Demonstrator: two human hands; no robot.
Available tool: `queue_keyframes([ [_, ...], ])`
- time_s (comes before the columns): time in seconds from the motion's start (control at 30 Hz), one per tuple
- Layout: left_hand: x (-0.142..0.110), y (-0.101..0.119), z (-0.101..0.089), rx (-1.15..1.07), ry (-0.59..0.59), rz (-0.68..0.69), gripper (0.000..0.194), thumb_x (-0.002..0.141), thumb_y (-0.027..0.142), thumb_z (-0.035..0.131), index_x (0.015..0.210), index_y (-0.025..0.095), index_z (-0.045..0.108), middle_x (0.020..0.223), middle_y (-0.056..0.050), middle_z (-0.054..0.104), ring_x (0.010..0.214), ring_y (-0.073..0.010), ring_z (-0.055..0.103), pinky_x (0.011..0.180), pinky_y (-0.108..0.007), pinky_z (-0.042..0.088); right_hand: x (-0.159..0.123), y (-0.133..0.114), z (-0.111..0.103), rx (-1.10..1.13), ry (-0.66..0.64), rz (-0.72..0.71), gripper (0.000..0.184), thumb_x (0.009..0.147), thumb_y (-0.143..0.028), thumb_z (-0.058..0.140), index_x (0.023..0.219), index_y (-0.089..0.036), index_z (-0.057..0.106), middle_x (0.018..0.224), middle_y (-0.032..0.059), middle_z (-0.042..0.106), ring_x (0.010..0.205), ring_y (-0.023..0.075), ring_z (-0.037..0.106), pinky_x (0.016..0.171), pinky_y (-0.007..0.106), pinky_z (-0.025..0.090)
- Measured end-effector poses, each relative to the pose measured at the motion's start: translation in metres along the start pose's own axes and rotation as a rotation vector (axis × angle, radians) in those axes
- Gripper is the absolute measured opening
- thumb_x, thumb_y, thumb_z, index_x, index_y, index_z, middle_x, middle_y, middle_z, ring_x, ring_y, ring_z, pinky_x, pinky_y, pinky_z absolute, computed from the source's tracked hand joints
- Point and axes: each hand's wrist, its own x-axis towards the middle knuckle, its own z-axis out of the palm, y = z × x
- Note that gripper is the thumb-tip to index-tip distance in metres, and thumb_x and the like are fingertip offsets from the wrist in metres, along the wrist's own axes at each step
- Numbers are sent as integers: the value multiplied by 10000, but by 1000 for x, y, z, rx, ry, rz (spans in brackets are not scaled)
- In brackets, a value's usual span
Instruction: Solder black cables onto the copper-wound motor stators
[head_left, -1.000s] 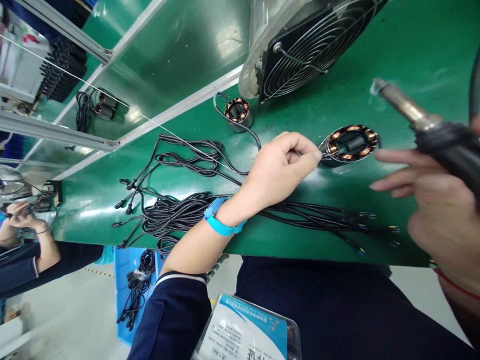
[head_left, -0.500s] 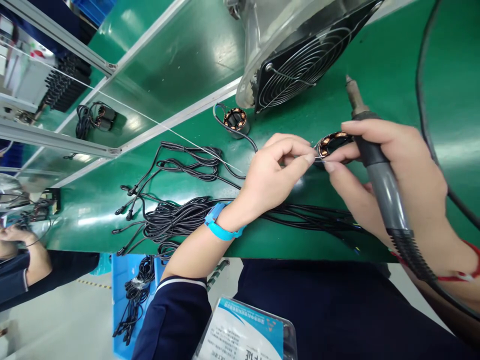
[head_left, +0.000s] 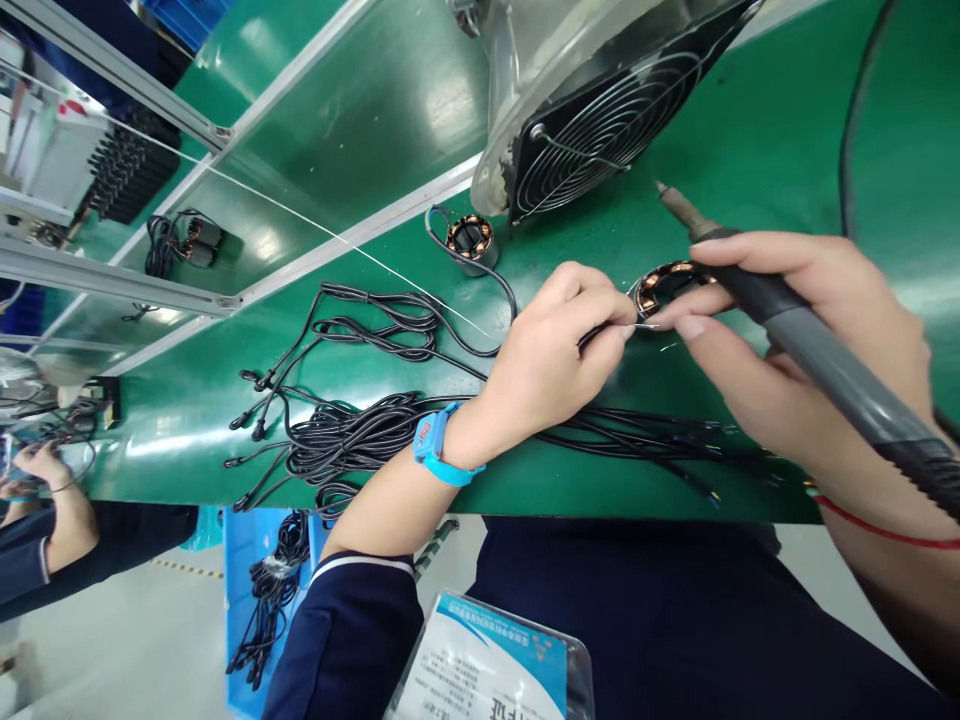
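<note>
Copper-wound stator (head_left: pixel 649 284) is on the green bench (head_left: pixel 765 170), just beyond the fingertips of both hands: a dark, round body, its open end ringed with shiny orange coils around a black hollow (its right side is hidden by fingers).

Nearest the camera lies a badge (head_left: pixel 487 665) in a clear holder, blue and white. Below the bench edge, a blue bin (head_left: pixel 238 570) holds more black cables. Long black cables (head_left: pixel 349 435) lie in loops beneath and beside the left forearm, their stripped ends fanned out to the right.

The left hand (head_left: pixel 547 355) has its fingertips pinched together on a thin wire (head_left: pixel 646 326) at the stator's near side. The right hand (head_left: pixel 874 310) is wrapped around a soldering iron (head_left: pixel 832 365) — bare tip pointing up and left, clear of the coils — with its thumb and a finger near the wire.

Farther off are a smaller-looking second stator (head_left: pixel 471 242) and a fan (head_left: pixel 592 145) with a wire grille.
</note>
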Motion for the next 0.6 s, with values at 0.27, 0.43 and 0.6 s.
queue_keyframes([
  [0.27,1,-8,2,-96,-52,-193,86,775,81,554,714,128,593,782,-21,559,746,-74,495,680,-194,436,6,19,-5,-147,-124,-204,373,950,-405,451,1281,-235,470,957,13,617,963,124,572,813,289,446],
  [0.43,1,-11,4,-171,-25,-365,52,768,123,585,726,129,615,814,-10,562,669,-53,463,596,-186,397,12,19,3,-159,-90,-152,415,932,-366,482,1312,-204,443,1013,24,614,951,114,583,858,291,474],
  [0.6,1,-10,7,-225,8,-337,55,767,115,587,719,123,613,811,-16,561,678,-56,473,590,-196,394,-3,10,-7,-65,-42,-157,465,935,-324,496,1386,-271,401,1068,21,617,1076,142,573,959,360,469],
])
